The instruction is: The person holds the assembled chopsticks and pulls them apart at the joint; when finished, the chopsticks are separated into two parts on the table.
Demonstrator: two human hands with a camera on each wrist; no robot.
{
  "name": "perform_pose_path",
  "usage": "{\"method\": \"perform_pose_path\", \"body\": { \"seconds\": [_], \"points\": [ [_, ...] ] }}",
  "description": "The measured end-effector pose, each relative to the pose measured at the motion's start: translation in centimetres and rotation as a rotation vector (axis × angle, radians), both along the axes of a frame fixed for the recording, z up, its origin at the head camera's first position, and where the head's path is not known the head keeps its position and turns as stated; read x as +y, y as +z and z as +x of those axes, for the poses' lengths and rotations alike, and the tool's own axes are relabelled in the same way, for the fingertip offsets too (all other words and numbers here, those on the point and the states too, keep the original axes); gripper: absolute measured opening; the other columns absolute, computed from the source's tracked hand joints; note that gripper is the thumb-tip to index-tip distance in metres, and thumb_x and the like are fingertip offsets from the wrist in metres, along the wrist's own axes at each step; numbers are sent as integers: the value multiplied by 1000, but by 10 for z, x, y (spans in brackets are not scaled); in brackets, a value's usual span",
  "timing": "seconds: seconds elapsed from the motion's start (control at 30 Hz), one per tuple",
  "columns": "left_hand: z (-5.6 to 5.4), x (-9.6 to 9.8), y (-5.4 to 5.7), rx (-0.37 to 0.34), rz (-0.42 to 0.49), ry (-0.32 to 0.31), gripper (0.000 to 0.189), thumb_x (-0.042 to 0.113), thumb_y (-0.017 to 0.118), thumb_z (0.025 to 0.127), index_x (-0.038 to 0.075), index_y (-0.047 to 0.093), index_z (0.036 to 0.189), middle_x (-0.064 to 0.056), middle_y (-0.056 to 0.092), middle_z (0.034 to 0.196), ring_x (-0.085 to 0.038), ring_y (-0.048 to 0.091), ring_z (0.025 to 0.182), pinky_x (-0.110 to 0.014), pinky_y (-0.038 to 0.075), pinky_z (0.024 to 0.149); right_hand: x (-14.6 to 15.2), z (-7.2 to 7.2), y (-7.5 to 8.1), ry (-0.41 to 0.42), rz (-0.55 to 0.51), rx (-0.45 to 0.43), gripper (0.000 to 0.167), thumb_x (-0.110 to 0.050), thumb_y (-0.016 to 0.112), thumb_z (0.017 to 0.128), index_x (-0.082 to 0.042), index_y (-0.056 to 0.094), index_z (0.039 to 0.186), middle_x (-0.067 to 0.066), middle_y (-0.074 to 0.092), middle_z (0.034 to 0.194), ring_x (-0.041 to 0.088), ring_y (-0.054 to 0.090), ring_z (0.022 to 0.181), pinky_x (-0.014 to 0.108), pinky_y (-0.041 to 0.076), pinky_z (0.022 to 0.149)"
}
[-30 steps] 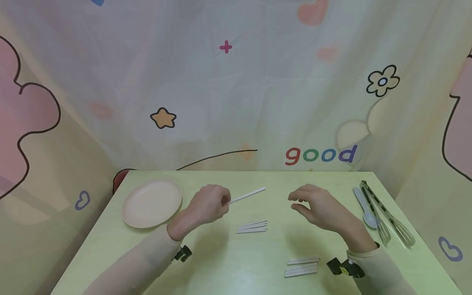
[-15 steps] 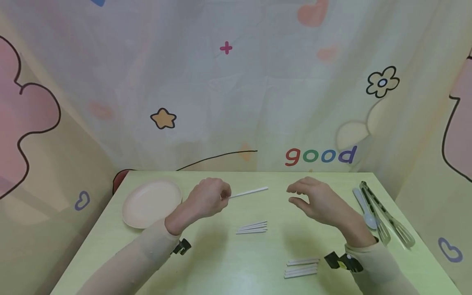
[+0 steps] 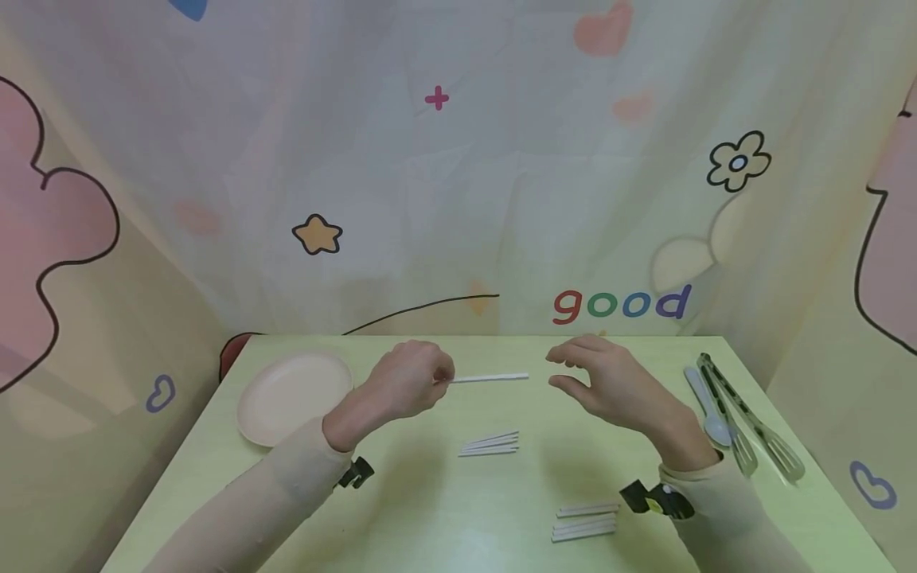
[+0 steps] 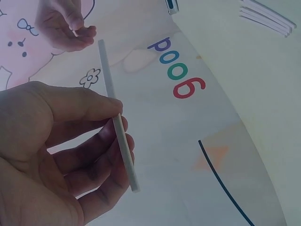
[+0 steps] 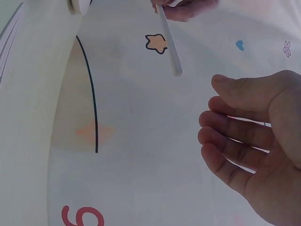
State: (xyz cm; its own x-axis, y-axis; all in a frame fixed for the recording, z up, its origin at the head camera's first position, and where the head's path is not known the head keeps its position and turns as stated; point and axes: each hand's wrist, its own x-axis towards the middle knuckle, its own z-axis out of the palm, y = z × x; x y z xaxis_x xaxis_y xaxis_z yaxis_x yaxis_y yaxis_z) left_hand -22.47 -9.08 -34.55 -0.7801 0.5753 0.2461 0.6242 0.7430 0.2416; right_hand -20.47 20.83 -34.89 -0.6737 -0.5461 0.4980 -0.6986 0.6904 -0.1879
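Note:
My left hand point(image 3: 408, 380) pinches a thin white stick point(image 3: 494, 377) between thumb and fingers, above the table. In the left wrist view the stick point(image 4: 107, 70) runs past the thumb tip, one end sticking out well beyond it. The right hand point(image 3: 612, 382) hovers to the right of the stick's free end, apart from it, with thumb and fingers parted and nothing between them. In the right wrist view its fingers point(image 5: 230, 127) are gently bent. Below the hands, a small group of similar white sticks point(image 3: 489, 444) lies on the table.
A second group of white sticks point(image 3: 585, 521) lies nearer the front. At the left stands a pale round plate point(image 3: 294, 398), partly behind the left forearm. A light spoon point(image 3: 716, 428) and slotted tongs point(image 3: 782, 458) lie along the right side. A printed curtain point(image 3: 458, 175) hangs behind the table point(image 3: 430, 517).
The held stick has swung from slanting up to the right to nearly level. My right hand has moved slightly left and up, closer to the stick's end. The stick groups stay put.

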Motion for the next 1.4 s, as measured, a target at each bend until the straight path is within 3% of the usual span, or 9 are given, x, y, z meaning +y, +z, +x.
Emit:
{"method": "perform_pose_path", "body": {
  "seconds": [0.23,0.53,0.8,1.4],
  "points": [
    [1,7,1,31,-22,-43,15,3,65,83,12,77,82,0,72,84,-15,67,77,-28,52,57,-7,-1,0,7,4,-23,29,-19,78,82,-9,70,108,3,69,104,17,64,91,34,55,75],
    [1,12,0,16,-21,-62,17,1,64,82,12,77,83,0,74,87,-14,66,78,-27,51,56,-13,-1,2,17,21,-65,31,-20,76,84,-8,70,113,4,70,111,23,64,105,39,55,85],
    [3,19,-2,5,-34,-71,19,-1,63,80,13,76,79,3,71,82,-8,55,69,-21,40,48,-20,0,0,48,44,-75,31,-19,75,85,-8,70,114,3,69,110,21,64,103,37,55,85],
    [6,27,-8,18,-70,-81,11,6,70,83,14,77,82,4,65,74,-8,48,61,-20,36,45,-31,-1,-6,102,60,-83,26,-16,74,86,-9,71,111,2,70,107,17,66,97,33,56,80]
  ]
}}
